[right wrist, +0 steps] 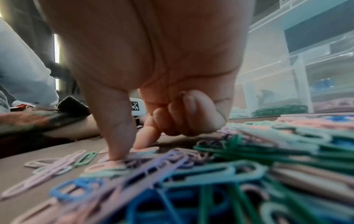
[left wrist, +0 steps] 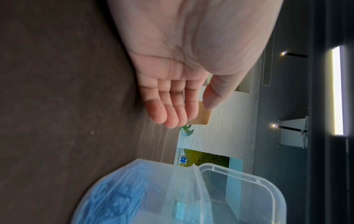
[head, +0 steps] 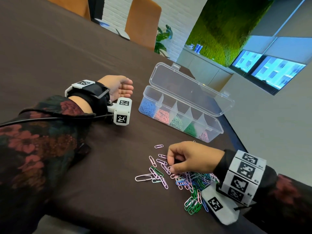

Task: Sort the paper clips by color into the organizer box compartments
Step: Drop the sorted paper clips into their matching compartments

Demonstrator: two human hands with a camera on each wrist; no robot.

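Loose paper clips (right wrist: 220, 174) heaped right under the lens, pink, lilac, blue and green on the bench (head: 104, 200), and the right hand (head: 190, 159) is down among them: thumb and forefinger tips pressing close together on a pale pink clip (right wrist: 141, 150) at the heap's edge, the other fingers (right wrist: 184, 115) curled into the palm. Beyond the knuckles stands the organizer box (head: 214, 130), lid open, clips already in its compartments by colour. Left hand (head: 118, 86) lies beside the box's blue end, palm showing, fingers relaxed, holding nothing.
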